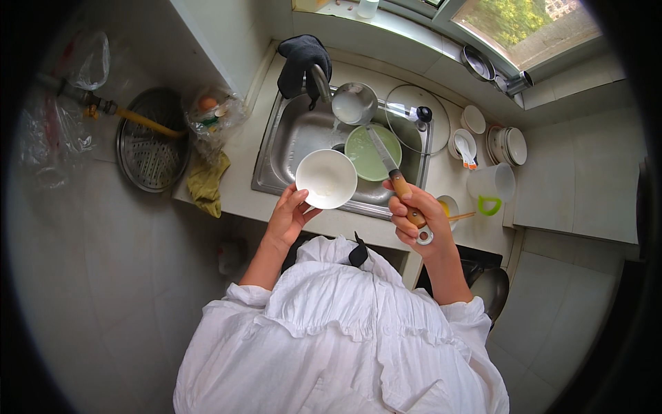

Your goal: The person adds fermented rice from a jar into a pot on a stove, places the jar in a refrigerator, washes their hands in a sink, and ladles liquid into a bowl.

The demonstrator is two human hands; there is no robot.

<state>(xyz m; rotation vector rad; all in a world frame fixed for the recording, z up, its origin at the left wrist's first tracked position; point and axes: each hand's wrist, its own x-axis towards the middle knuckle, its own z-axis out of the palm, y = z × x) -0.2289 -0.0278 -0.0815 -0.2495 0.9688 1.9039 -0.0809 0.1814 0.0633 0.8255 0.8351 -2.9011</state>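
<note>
My left hand (290, 213) grips the rim of a white bowl (327, 178) above the near edge of the sink; its inside looks almost bare. In my right hand (425, 217) is the wooden handle of a metal ladle. Its round cup (355, 103) holds cloudy liquid beside the faucet spout (321, 83), and some liquid runs down from it into the steel sink (297, 139). A light green basin (373, 152) with water stands in the sink, under the ladle's shaft and partly behind the white bowl.
Right of the sink lie a glass lid (449, 119), bowls with white spoons (465, 147), stacked dishes (516, 146), a plastic jug (491, 181) and a bowl with chopsticks (461, 216). On the left are a yellow-green cloth (208, 183), a plastic bag (212, 121) and a perforated steel tray (152, 139).
</note>
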